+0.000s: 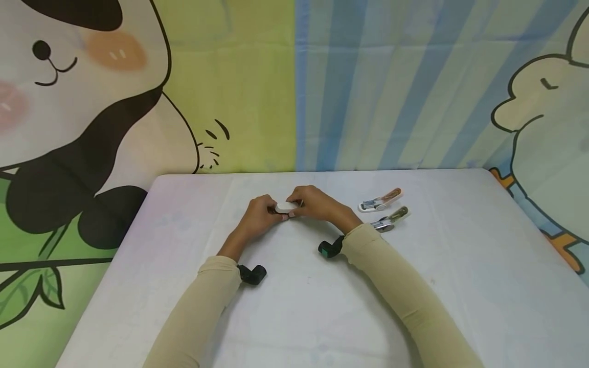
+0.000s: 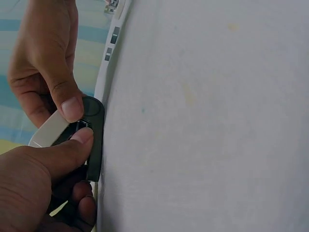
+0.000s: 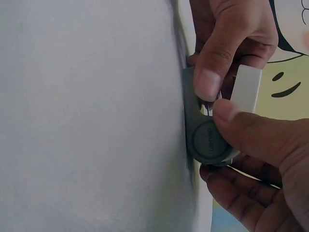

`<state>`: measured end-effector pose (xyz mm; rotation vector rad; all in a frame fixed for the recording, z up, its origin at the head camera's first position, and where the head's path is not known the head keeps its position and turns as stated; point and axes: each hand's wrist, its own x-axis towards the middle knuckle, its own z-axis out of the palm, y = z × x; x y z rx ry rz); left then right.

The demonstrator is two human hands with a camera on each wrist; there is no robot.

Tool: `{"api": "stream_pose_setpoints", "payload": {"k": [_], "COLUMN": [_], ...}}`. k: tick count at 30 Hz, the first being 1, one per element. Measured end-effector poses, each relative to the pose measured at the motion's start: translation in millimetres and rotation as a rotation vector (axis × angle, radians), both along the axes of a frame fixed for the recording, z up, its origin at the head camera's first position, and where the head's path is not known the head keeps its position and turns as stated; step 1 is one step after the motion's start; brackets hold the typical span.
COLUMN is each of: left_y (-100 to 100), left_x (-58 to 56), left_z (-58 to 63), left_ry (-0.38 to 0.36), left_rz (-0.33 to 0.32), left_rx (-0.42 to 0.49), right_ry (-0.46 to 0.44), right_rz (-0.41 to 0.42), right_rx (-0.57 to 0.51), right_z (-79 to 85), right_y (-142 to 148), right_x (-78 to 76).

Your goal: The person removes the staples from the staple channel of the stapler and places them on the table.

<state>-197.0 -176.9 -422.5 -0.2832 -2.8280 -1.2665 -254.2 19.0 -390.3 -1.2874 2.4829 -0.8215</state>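
A small stapler (image 1: 285, 207), grey-green with a round pivot and a white arm, is held between both hands at the far part of the table. The left hand (image 1: 259, 219) grips its body, with the thumb over the side in the left wrist view. The right hand (image 1: 317, 204) pinches it at the round pivot end, thumb beside the raised white arm (image 3: 247, 87). In the right wrist view the two thumb tips lie close together over the thin metal part in the gap. The fingers behind the stapler are partly hidden.
To the right of the hands lie two more small staplers, one with an orange-brown end (image 1: 381, 200) and one with an olive end (image 1: 391, 220), partly behind the right forearm. A white cloth covers the table (image 1: 285, 306). A printed curtain (image 1: 368, 92) hangs behind its far edge.
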Motion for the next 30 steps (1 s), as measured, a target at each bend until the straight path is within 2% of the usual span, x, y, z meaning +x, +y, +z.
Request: {"api": "stream_pose_setpoints", "payload": {"k": [7, 13, 18, 21, 30], "left_y": [6, 13, 22, 28, 38], "left_x": [2.3, 8.9, 14.4, 16.7, 21.2], "left_z": [0.8, 3.2, 7.2, 10.4, 16.0], "left_ry": [-0.019, -0.075, -0.104, -0.135, -0.171], "left_rz": [-0.026, -0.107, -0.219, -0.274, -0.308], "left_rx": [0.016, -0.011, -0.062, -0.09, -0.114], "right_ry": [0.041, 0.016, -0.084, -0.113, -0.104], "right_rz": [0.01, 0.032, 0.027, 0.038, 0.049], "right_rx": [0.102, 0.153, 0.141, 0.116, 0.12], "right_z": [6.1, 8.9, 9.8, 11.0, 17.9], "right_y": [3, 15, 33, 46, 74], "right_x": [5.0, 15.3, 23.0, 25.6, 33.6]}}
